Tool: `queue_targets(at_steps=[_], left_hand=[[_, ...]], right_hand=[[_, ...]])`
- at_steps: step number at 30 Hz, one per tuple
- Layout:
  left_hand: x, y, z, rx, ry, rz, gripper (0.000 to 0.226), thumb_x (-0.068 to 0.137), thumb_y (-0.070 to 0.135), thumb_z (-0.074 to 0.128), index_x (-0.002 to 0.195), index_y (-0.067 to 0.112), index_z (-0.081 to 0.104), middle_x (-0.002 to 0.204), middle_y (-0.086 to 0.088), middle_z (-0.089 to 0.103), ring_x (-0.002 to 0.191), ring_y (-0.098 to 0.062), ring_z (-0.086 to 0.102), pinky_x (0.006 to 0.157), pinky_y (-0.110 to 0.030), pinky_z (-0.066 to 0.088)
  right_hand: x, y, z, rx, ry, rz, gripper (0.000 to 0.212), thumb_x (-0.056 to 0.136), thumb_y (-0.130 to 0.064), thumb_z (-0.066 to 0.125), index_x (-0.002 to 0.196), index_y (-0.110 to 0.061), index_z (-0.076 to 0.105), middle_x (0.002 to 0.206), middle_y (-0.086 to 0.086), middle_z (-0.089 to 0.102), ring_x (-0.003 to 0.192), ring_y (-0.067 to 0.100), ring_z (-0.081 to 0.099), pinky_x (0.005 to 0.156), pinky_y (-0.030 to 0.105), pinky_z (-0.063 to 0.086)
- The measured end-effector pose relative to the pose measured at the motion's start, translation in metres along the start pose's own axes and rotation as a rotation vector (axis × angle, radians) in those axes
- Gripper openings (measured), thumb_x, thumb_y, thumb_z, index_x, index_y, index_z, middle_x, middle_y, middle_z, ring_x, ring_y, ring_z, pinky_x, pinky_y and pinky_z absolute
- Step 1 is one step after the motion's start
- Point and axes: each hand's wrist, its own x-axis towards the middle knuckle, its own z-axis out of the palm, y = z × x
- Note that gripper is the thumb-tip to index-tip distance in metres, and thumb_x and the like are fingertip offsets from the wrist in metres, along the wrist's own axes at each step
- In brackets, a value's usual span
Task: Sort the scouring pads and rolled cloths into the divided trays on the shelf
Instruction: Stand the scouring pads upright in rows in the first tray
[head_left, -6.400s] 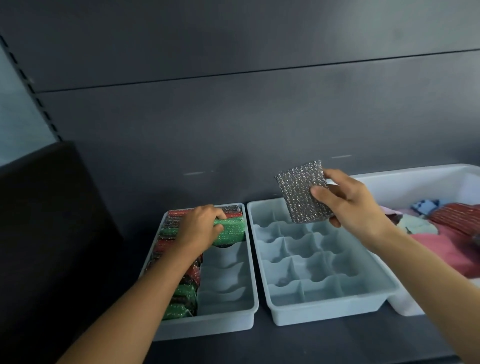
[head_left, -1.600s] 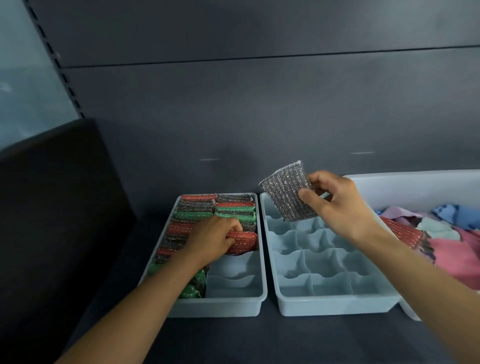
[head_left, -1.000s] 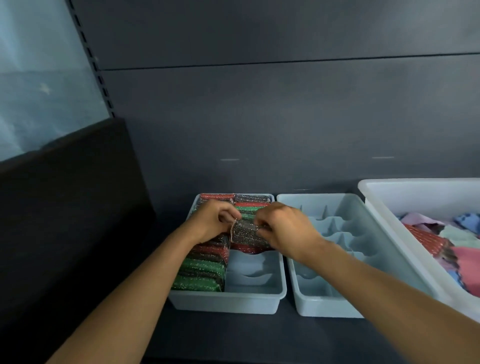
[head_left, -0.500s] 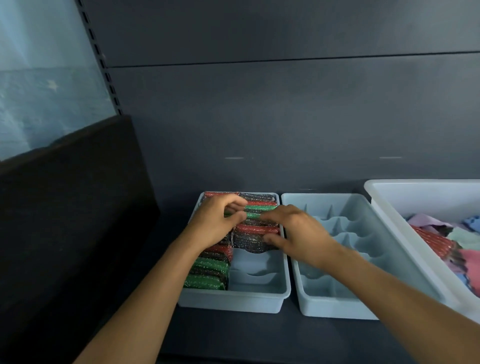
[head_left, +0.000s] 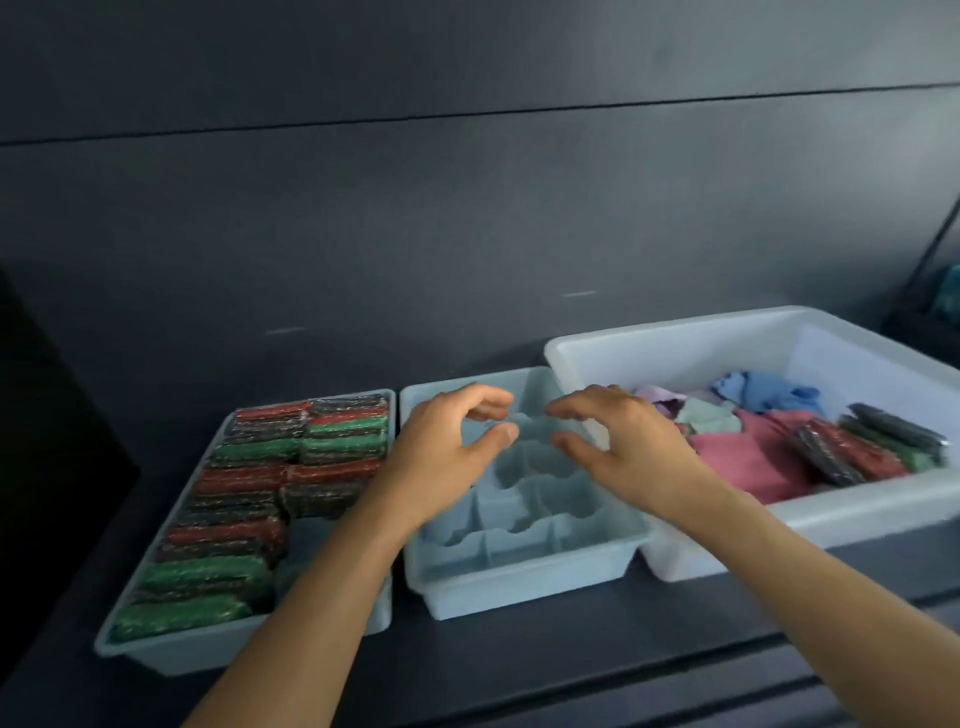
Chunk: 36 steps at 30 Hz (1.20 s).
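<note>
Left tray (head_left: 171, 656) partly behind forearm (head_left: 332, 587)

open cells across the middle tray (head_left: 524, 582); left of it, pads (head_left: 244, 467) packing another tray (head_left: 171, 654) but for its near-right cells; right of it, cloth-heaped tub (head_left: 675, 353).
</note>
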Motion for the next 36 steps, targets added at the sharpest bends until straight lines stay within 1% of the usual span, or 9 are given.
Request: queue_targets(at_steps=[6,10,14,17,22,24,28,32,36], left_hand=[[0.045,0.061,0.081,-0.146,-0.136,0.064,0.025,0.088,0.016,0.069,0.113,0.016,0.067,0.105,0.004,0.072,0.094,-0.001,0.065,0.079,-0.001,0.039],[0.077,0.078,0.127,-0.121,-0.256,0.037,0.025,0.09,0.011,0.066,0.115,0.016,0.067,0.106,0.005,0.069,0.099,-0.009,0.065,0.091,-0.017,0.048],[0.106,0.079,0.15,0.213,-0.407,0.036,0.052,0.088,-0.005,0.044,0.132,0.02,0.056,0.134,-0.002,0.058,0.124,-0.019,0.054,0.105,-0.034,0.043],[0.118,0.081,0.158,0.607,-0.604,0.068,0.062,0.089,0.001,0.044,0.146,0.026,0.038,0.149,-0.003,0.04,0.133,-0.024,0.041,0.103,-0.035,0.039],[0.128,0.071,0.178,0.947,-0.736,0.134,0.075,0.087,0.014,0.059,0.152,0.024,0.023,0.145,-0.007,0.043,0.132,-0.028,0.039,0.102,-0.041,0.035],[0.126,0.066,0.184,1.089,-0.709,0.197,0.076,0.085,0.011,0.06,0.151,0.019,0.022,0.14,-0.007,0.044,0.129,-0.028,0.039,0.101,-0.042,0.035],[0.125,0.069,0.18,1.119,-0.566,0.342,0.06,0.087,0.014,0.061,0.143,0.017,0.039,0.133,-0.007,0.042,0.126,-0.027,0.035,0.102,-0.037,0.033],[0.119,0.077,0.153,0.804,-0.349,0.285,0.035,0.091,0.032,0.061,0.121,0.015,0.053,0.12,-0.005,0.054,0.115,-0.026,0.047,0.097,-0.034,0.031],[0.091,0.079,0.116,0.444,-0.012,0.186,0.031,0.09,0.039,0.064,0.113,0.019,0.058,0.109,-0.002,0.068,0.1,-0.027,0.061,0.084,-0.035,0.042]], right_hand=[[-0.017,0.086,-0.067,-0.044,0.032,0.252,0.025,0.085,-0.023,0.067,0.11,-0.024,0.07,0.106,-0.005,0.07,0.099,0.017,0.063,0.088,0.038,0.05],[-0.028,0.129,-0.105,-0.075,0.001,0.435,0.017,0.083,-0.027,0.068,0.1,-0.026,0.068,0.099,-0.004,0.067,0.098,0.022,0.062,0.086,0.036,0.049],[-0.035,0.148,-0.119,-0.333,-0.193,0.528,0.034,0.083,-0.05,0.064,0.086,-0.016,0.061,0.085,-0.002,0.056,0.083,0.024,0.054,0.071,0.03,0.038],[-0.035,0.157,-0.116,-0.46,-0.329,0.628,0.043,0.073,-0.056,0.069,0.072,-0.019,0.045,0.078,-0.002,0.052,0.077,0.022,0.053,0.064,0.03,0.037],[-0.032,0.152,-0.112,-0.578,-0.297,0.564,0.025,0.087,-0.03,0.056,0.107,-0.016,0.054,0.11,0.004,0.062,0.101,0.029,0.061,0.074,0.031,0.041],[-0.031,0.147,-0.113,-0.552,-0.193,0.53,0.028,0.091,-0.036,0.052,0.111,-0.017,0.056,0.115,0.005,0.062,0.106,0.032,0.06,0.078,0.034,0.04],[-0.023,0.143,-0.115,-0.361,0.037,0.499,0.027,0.084,-0.04,0.059,0.081,-0.015,0.053,0.09,0.008,0.064,0.083,0.036,0.058,0.067,0.033,0.04],[-0.018,0.133,-0.117,0.05,0.218,0.483,0.031,0.083,-0.036,0.067,0.072,-0.011,0.053,0.069,0.008,0.059,0.071,0.032,0.057,0.061,0.038,0.047],[-0.012,0.11,-0.112,0.431,0.374,0.469,0.014,0.085,-0.019,0.069,0.078,-0.011,0.059,0.062,0.003,0.057,0.05,0.015,0.05,0.047,0.022,0.042]])
